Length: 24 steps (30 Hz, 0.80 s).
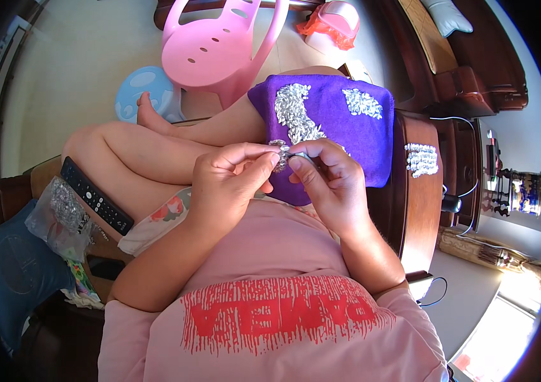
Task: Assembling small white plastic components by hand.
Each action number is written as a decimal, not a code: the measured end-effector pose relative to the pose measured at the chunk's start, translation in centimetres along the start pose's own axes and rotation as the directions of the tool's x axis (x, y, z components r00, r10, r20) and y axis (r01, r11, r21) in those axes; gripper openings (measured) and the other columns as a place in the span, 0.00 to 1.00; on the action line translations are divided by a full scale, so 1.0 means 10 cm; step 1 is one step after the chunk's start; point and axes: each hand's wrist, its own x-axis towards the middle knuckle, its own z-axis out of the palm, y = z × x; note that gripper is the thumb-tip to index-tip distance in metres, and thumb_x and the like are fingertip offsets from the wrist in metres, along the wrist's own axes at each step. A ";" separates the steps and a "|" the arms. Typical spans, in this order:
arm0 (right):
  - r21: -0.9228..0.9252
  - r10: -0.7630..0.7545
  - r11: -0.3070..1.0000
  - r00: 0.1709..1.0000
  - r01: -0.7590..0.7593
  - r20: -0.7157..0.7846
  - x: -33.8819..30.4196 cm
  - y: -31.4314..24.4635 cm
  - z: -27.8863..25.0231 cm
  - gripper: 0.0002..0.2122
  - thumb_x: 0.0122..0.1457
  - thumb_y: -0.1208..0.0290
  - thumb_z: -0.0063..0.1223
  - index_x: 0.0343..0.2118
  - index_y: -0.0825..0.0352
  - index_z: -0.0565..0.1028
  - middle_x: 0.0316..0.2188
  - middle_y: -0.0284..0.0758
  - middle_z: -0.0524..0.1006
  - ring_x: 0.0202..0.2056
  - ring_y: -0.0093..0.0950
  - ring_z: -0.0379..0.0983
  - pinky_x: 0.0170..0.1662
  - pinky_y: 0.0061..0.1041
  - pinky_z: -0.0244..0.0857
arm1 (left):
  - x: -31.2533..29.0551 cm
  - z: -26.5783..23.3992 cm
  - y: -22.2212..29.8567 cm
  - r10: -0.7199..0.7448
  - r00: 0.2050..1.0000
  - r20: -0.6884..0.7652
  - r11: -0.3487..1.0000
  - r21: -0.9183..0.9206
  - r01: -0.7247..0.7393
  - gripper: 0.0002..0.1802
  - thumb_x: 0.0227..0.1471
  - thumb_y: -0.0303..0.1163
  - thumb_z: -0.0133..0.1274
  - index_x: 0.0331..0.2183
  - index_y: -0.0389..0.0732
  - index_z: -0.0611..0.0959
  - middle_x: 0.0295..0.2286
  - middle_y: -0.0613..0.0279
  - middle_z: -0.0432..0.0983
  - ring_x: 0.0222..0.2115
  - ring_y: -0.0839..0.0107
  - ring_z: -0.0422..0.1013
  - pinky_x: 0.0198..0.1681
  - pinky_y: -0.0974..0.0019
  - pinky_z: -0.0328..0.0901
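My left hand [229, 184] pinches a small ring-shaped silvery beaded piece [279, 156] between thumb and forefinger. Thumb and forefinger of my right hand [334, 181] are pressed together at its right side, on a tiny silvery bit too small to name. Both hands meet above the near edge of a purple cloth [366, 149] spread beside my bent leg. On that cloth lie a long heap of small silvery oval beads [292, 111] and a smaller heap of the same beads [363, 103] farther right.
Rows of beaded pieces [421, 160] lie on the wooden surface [415, 210] at right. Leftward are a black remote [97, 196], a clear bag of silvery pieces [65, 207], a dark phone-like slab [105, 267] and a blue cushion [22, 261]. Beyond stand a pink chair [210, 51], blue stool [136, 89] and pink bin [337, 19].
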 end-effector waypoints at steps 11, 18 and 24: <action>0.034 0.082 0.996 0.996 -0.083 0.023 -0.02 -0.10 0.01 0.05 0.61 0.80 0.57 0.40 0.72 0.78 0.30 0.33 0.79 0.31 0.17 0.75 0.33 0.16 0.70 | 0.00 0.02 -0.02 0.092 0.995 -0.037 0.990 0.112 -0.087 0.05 0.56 0.21 0.57 0.36 0.31 0.84 0.24 0.66 0.78 0.22 0.85 0.70 0.25 0.79 0.66; 0.216 0.241 0.944 0.968 -0.251 0.072 -0.01 -0.13 0.03 0.06 0.64 0.77 0.55 0.42 0.70 0.78 0.29 0.28 0.80 0.31 0.14 0.74 0.34 0.15 0.69 | 0.03 0.08 -0.14 0.395 0.917 -0.060 0.898 0.238 -0.371 0.06 0.52 0.15 0.58 0.34 0.31 0.83 0.24 0.67 0.77 0.22 0.85 0.69 0.25 0.78 0.65; 0.219 0.229 0.946 0.971 -0.239 0.070 0.00 -0.14 0.04 0.06 0.63 0.77 0.56 0.41 0.71 0.78 0.29 0.29 0.80 0.31 0.14 0.74 0.34 0.15 0.69 | 0.04 0.07 -0.09 0.567 0.824 0.002 0.714 0.497 -0.493 0.09 0.46 0.14 0.60 0.33 0.33 0.83 0.25 0.61 0.78 0.23 0.80 0.72 0.24 0.74 0.66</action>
